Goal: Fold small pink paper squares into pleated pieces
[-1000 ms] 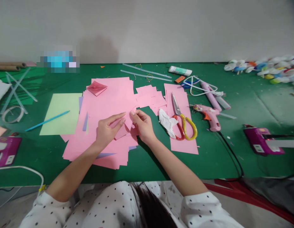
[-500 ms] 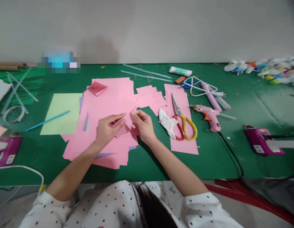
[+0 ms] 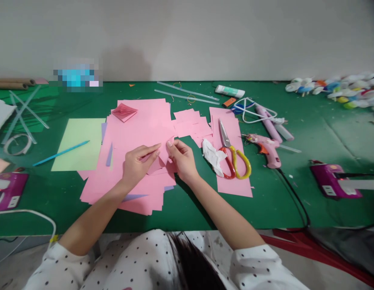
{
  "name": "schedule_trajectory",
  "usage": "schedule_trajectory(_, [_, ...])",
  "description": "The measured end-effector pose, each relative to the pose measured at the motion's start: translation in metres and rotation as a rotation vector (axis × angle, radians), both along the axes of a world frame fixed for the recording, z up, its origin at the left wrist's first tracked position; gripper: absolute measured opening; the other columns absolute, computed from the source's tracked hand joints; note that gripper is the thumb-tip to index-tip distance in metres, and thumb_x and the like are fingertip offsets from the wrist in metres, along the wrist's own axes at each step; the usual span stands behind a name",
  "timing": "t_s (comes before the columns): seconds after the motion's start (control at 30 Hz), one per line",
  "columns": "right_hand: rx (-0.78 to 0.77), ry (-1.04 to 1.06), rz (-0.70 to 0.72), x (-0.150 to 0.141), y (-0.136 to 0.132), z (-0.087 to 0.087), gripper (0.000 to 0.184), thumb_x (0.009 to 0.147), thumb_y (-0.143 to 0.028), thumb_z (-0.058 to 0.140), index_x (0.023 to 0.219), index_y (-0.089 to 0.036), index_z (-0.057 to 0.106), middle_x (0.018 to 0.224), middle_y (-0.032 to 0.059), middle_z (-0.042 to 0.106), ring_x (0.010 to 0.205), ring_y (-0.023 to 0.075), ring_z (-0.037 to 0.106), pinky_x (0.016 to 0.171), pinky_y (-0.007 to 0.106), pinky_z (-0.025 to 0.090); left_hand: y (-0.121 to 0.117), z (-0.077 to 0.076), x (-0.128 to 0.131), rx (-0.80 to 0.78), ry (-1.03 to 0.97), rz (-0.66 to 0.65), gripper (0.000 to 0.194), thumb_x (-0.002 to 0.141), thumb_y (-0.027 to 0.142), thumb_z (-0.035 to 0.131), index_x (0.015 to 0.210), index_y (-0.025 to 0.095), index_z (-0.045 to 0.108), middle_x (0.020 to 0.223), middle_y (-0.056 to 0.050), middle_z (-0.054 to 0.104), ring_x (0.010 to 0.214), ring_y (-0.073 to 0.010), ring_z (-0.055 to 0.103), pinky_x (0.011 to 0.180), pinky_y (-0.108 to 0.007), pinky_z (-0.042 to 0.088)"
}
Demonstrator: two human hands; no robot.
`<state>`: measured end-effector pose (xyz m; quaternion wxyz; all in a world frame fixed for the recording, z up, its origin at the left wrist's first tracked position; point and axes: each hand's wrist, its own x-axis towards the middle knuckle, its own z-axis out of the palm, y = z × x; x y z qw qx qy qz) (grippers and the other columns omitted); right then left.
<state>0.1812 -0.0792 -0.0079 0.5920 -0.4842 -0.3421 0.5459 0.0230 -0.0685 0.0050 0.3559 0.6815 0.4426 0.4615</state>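
Between my hands is a small folded piece of pink paper (image 3: 164, 154), held over a stack of larger pink sheets (image 3: 138, 125). My right hand (image 3: 183, 159) pinches its upper right corner between thumb and finger. At its left side, my left hand (image 3: 141, 162) has thumb and fingertips brought together on the paper's edge. On the stack's far left corner lies a stack of folded pink paper pieces (image 3: 124, 112). Smaller cut pink pieces (image 3: 187, 123) lie just beyond my right hand. Scissors (image 3: 226, 137) with red and yellow handles rest on a pink strip (image 3: 235, 186) to the right.
A pink glue gun (image 3: 267, 149) with a black cord lies right of the scissors. A blue pencil (image 3: 61, 153) rests on pale green paper (image 3: 79, 137) at left. Clear glue sticks (image 3: 187, 96) and a white-green tube (image 3: 230, 91) lie farther back. Purple devices (image 3: 331, 179) sit at both sides.
My left thumb and fingertips have closed slightly toward each other at the paper. Otherwise both hands and the things on the table stay nearly where they were.
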Motion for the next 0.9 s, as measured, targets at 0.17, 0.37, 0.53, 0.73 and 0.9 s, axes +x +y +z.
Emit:
schedule_trajectory(0.17, [0.006, 0.033, 0.0, 0.0003, 0.0012, -0.0003, 0.035, 0.076, -0.053, 0.075, 0.073, -0.022, 0.06, 0.062, -0.0063, 0.045, 0.053, 0.0076, 0.034, 0.05, 0.023, 0.031, -0.0001, 0.0007, 0.0005, -0.004, -0.023, -0.012, 0.02, 0.087, 0.03, 0.072, 0.105, 0.027, 0.079, 0.09, -0.004, 0.078, 0.079, -0.0142, 0.07, 0.074, -0.027, 0.056])
schedule_trajectory(0.37, [-0.005, 0.013, -0.027, 0.0023, 0.0027, 0.0005, 0.036, 0.074, -0.054, 0.076, 0.073, -0.022, 0.06, 0.062, -0.0065, 0.045, 0.052, 0.0077, 0.034, 0.049, 0.023, 0.031, -0.0001, 0.0011, 0.0009, -0.034, -0.014, -0.019, 0.019, 0.086, 0.033, 0.072, 0.102, 0.026, 0.08, 0.093, -0.005, 0.079, 0.083, -0.0158, 0.071, 0.077, -0.029, 0.057])
schedule_trajectory(0.53, [0.008, 0.007, -0.028, 0.0022, 0.0022, 0.0016, 0.036, 0.074, -0.054, 0.076, 0.073, -0.022, 0.06, 0.061, -0.0064, 0.046, 0.052, 0.0078, 0.034, 0.049, 0.024, 0.032, -0.0006, 0.0018, 0.0011, -0.043, -0.009, -0.005, 0.02, 0.087, 0.035, 0.072, 0.103, 0.026, 0.08, 0.093, -0.005, 0.079, 0.081, -0.016, 0.071, 0.076, -0.029, 0.057])
schedule_trajectory(0.73, [-0.007, 0.062, -0.034, 0.0036, 0.0022, 0.0025, 0.033, 0.073, -0.051, 0.078, 0.073, -0.021, 0.063, 0.065, -0.0055, 0.048, 0.053, 0.0071, 0.037, 0.05, 0.023, 0.034, -0.0005, 0.0037, 0.0007, -0.037, -0.008, -0.016, 0.019, 0.087, 0.033, 0.071, 0.104, 0.027, 0.08, 0.094, -0.005, 0.079, 0.084, -0.0158, 0.071, 0.078, -0.029, 0.056])
schedule_trajectory(0.9, [0.01, 0.051, -0.037, 0.0046, 0.0029, 0.0013, 0.034, 0.073, -0.052, 0.078, 0.074, -0.021, 0.065, 0.064, -0.0056, 0.048, 0.054, 0.0073, 0.037, 0.051, 0.023, 0.035, 0.0, 0.0034, 0.0002, -0.042, -0.006, -0.015, 0.02, 0.087, 0.032, 0.071, 0.104, 0.027, 0.08, 0.093, -0.004, 0.079, 0.083, -0.0152, 0.07, 0.075, -0.028, 0.055])
